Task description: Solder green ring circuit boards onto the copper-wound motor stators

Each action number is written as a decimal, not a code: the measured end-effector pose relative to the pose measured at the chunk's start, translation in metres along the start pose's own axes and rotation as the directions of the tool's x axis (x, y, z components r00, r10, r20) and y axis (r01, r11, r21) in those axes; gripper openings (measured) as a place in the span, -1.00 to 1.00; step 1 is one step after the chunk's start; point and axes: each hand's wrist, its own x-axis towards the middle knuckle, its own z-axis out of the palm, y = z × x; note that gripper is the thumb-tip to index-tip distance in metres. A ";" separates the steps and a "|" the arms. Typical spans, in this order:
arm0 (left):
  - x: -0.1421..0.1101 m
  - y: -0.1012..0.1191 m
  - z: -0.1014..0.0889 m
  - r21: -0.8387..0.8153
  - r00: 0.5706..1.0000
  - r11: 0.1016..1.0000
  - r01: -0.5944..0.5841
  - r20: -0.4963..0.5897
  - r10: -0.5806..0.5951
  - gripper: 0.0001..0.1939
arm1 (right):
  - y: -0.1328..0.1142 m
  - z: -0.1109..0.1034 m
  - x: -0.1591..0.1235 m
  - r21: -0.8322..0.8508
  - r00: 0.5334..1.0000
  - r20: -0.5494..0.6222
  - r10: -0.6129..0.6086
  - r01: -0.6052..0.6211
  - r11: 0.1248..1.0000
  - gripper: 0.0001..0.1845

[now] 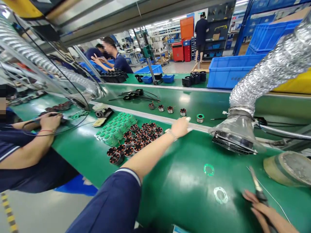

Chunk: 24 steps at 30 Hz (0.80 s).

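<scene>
From the head camera, a metal rail (150, 116) runs across the view between two green conveyor belts. The person's left hand (179, 127) rests on this rail, its fingers (186, 119) stretched nearly straight and close together; it seems to grip nothing, though the fingertips are hard to make out. Just beyond the rail and near those fingertips sits a green-banded motor part (200, 118). On the near side of the rail, left of that hand, lie a cluster of copper-wound stators (136, 142) and a heap of green-trimmed parts (114, 131). Also on the near side, well right of the hand, are a green ring (209, 169) and a pale gasket (220, 195), with the right hand (264, 212) farther toward the camera. Its fingers (250, 195) curl closed around a slim dark-handled tool (259, 193), probably a soldering iron, though the picture does not settle it. A thin wire (272, 200) runs beside the tool. Beyond the rail stands a row of small wound motor parts (170, 109). On the near side, at far left, a co-worker's hand (50, 121) rests on a dark object.
</scene>
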 end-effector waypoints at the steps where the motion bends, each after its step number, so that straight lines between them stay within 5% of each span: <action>1: -0.019 -0.014 -0.008 0.033 1.000 0.999 0.025 -0.020 -0.024 -0.47 | -0.012 0.003 0.004 0.020 0.992 0.117 -0.050 0.048 0.999 -0.60; 5: -0.077 -0.069 -0.023 0.231 0.978 0.952 0.203 -0.101 -0.184 -0.59 | -0.055 0.011 0.025 0.075 0.984 0.165 -0.059 0.047 0.996 -0.63; 9: -0.083 -0.091 -0.012 0.372 0.981 0.907 0.196 -0.074 -0.182 -0.66 | -0.068 0.023 0.042 0.142 0.977 0.212 -0.039 0.008 0.990 -0.67; 15: -0.104 -0.031 -0.006 0.289 0.996 0.954 -0.084 0.035 0.077 -0.71 | -0.083 0.027 0.030 0.113 0.984 0.174 -0.048 0.028 0.993 -0.65; 19: -0.170 0.022 0.001 0.192 0.960 0.943 -0.272 0.126 0.251 -0.72 | -0.109 0.021 0.001 0.095 0.980 0.188 -0.058 0.041 0.995 -0.68; 24: -0.256 0.057 0.017 -0.037 0.895 0.896 -0.442 0.044 0.443 -0.71 | -0.137 0.019 -0.025 0.066 0.977 0.214 0.010 -0.025 0.998 -0.68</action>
